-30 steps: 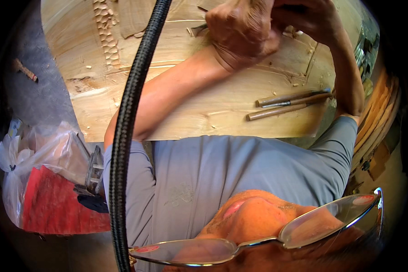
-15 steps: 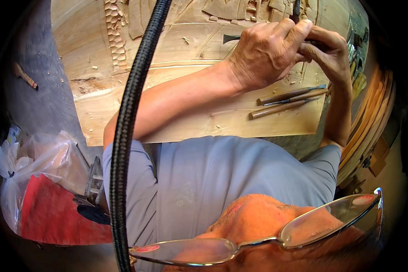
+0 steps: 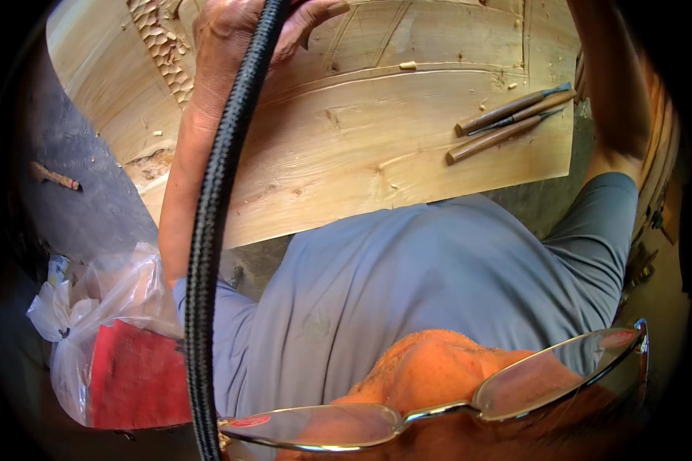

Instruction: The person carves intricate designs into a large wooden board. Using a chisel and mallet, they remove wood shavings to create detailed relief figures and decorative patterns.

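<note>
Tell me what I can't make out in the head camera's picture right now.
Right hand, head view: out of frame, past the top edge.
Left hand, head view: crossed by the black cable and cut by the top edge, so its grip can't be told.
Carved wooden board, head view: far side cut off by the top edge.
Plastic bag, head view: creased, glossy film obscures its contents.
</note>
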A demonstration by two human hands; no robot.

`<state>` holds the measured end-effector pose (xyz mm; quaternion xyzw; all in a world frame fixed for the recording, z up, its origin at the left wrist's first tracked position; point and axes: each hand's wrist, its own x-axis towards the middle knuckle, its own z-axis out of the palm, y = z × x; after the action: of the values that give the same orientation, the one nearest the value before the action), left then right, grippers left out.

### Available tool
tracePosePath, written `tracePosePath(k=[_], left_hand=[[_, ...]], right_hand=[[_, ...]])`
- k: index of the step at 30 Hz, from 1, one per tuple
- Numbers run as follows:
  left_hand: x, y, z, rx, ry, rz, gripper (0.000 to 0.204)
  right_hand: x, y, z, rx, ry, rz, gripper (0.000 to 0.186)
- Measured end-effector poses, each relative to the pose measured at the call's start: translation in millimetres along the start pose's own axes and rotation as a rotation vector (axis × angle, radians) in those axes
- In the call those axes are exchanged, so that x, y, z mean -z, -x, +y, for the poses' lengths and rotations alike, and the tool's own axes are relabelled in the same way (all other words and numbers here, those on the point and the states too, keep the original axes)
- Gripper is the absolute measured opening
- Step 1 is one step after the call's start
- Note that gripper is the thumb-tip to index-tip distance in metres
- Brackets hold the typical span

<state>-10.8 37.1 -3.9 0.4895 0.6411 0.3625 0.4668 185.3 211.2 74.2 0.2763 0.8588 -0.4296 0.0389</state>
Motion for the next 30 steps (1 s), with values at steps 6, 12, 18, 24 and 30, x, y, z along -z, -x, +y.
tracePosePath(k=[6,12,18,24,30], left_hand=[[-12,-21,-19,-0.235,-0.003,-0.012,0.007],[-15,-25,-8,-0.219,0.006,-0.018,0.005],[-20,-26,-16,-0.230,0.286,0.032,0.013],[-22,-39,-39,-0.598,-0.068,0.157,0.015],[-12,-36,-27,-0.559,-0.313,0.200,0.012]], right_hand=[[-8,3,3,0.007,-0.007,0.011,0.019],[-11,8,7,0.013,-0.023,0.013,0.020],[-11,12,8,0.023,-0.032,0.021,0.022],[-9,16,7,0.035,-0.031,0.027,0.024],[-8,16,8,0.035,-0.036,0.026,0.026]])
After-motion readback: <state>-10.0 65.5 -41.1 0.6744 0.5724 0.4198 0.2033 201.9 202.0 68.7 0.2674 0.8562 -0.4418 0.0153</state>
